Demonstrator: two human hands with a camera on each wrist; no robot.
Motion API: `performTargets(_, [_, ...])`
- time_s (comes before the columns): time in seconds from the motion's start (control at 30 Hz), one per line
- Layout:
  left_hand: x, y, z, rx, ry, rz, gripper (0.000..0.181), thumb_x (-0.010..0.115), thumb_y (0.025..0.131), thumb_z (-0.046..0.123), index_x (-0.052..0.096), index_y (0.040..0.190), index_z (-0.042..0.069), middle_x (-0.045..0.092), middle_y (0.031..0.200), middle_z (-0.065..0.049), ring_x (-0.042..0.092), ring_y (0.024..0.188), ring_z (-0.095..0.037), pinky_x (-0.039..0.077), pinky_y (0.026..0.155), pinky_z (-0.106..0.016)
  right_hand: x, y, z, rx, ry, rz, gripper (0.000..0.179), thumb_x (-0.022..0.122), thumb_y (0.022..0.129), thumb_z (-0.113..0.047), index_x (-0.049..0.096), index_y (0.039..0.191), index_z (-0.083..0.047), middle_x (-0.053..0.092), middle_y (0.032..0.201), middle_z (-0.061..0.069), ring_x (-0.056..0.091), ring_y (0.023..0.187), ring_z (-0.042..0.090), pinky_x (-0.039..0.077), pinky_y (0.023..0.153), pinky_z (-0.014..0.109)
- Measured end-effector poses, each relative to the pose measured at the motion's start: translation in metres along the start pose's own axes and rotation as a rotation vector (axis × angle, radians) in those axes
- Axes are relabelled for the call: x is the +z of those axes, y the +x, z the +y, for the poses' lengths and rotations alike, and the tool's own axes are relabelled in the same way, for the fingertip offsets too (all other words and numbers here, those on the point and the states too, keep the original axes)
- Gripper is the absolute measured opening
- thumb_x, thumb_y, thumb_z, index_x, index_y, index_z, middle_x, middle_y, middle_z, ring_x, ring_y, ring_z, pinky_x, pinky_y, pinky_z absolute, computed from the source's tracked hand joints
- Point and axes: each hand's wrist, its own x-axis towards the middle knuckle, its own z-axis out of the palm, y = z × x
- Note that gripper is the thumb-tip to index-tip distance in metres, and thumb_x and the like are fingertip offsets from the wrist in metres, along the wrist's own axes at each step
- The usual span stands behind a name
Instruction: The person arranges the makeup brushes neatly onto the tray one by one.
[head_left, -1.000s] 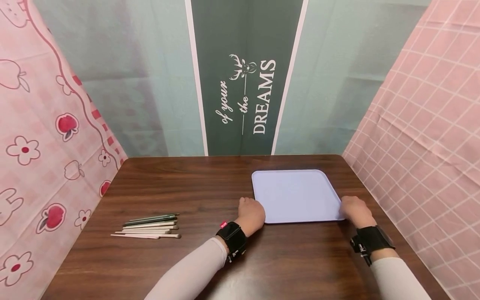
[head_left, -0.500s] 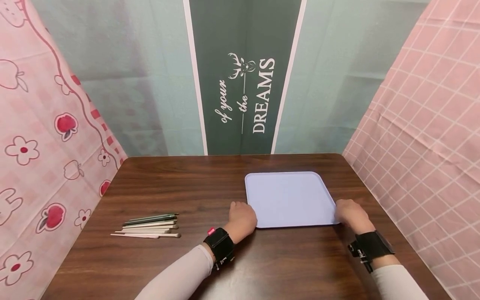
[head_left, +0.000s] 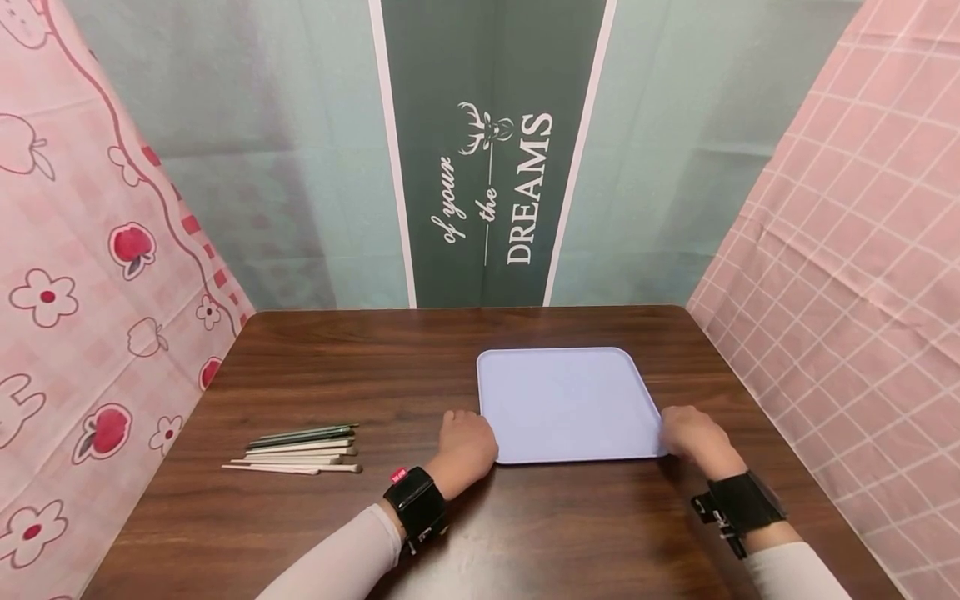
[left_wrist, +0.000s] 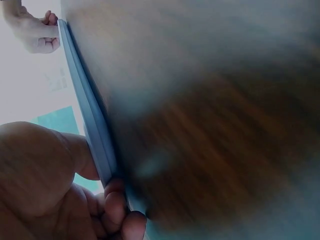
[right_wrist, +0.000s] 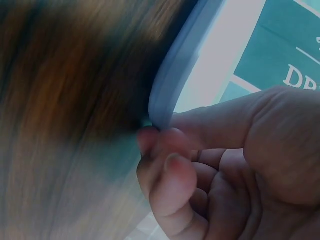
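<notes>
A pale lavender rectangular tray (head_left: 566,404) lies right of the middle of the table, with nothing on it. My left hand (head_left: 467,446) grips its near left corner; the left wrist view shows the thumb above the tray's rim (left_wrist: 92,117) and curled fingers (left_wrist: 116,206) below it. At the near right corner my right hand (head_left: 693,433) pinches the edge. In the right wrist view the thumb lies on the rim (right_wrist: 172,75), with the fingers (right_wrist: 172,182) curled under.
On the left of the brown wooden table (head_left: 360,367) lies a row of several slim brushes (head_left: 303,450), some dark green and others cream. A green curtain (head_left: 480,283) hangs behind the table, with pink cloths (head_left: 840,275) at both sides.
The tray has moved left and toward me across the table, with both hands on its corners. The brushes have stayed in place.
</notes>
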Motion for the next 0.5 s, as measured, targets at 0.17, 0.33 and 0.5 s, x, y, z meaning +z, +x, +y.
performTargets(0.17, [-0.001,-0.006,-0.006,-0.014,-0.003,-0.007,0.017,0.058,0.094,0.017,0.068,0.086,0.005,0.059,0.083,-0.006,0.052,0.084,-0.019,0.035,0.079,-0.035,0.003,-0.003,-0.006,-0.005,-0.018,0.012,0.011,0.05,0.086,-0.006,0.061,0.088,-0.002,0.059,0.087,0.021,0.057,0.07,0.031,0.047,0.055,0.042])
performTargets(0.33, [0.001,-0.013,-0.012,-0.034,-0.022,-0.007,0.016,0.059,0.093,0.017,0.066,0.085,0.005,0.059,0.083,-0.006,0.053,0.084,-0.02,0.035,0.079,-0.035,0.007,-0.006,-0.013,-0.022,-0.027,0.018,0.011,0.05,0.086,-0.004,0.061,0.086,-0.003,0.06,0.086,0.02,0.058,0.069,0.031,0.047,0.054,0.042])
performTargets(0.5, [0.002,-0.019,-0.017,-0.045,-0.021,-0.015,0.016,0.058,0.093,0.017,0.066,0.086,0.006,0.059,0.085,-0.006,0.053,0.085,-0.02,0.035,0.079,-0.034,0.01,-0.011,-0.02,-0.024,-0.03,0.023,0.007,0.056,0.085,-0.006,0.062,0.086,-0.004,0.061,0.089,0.02,0.057,0.073,0.031,0.047,0.058,0.044])
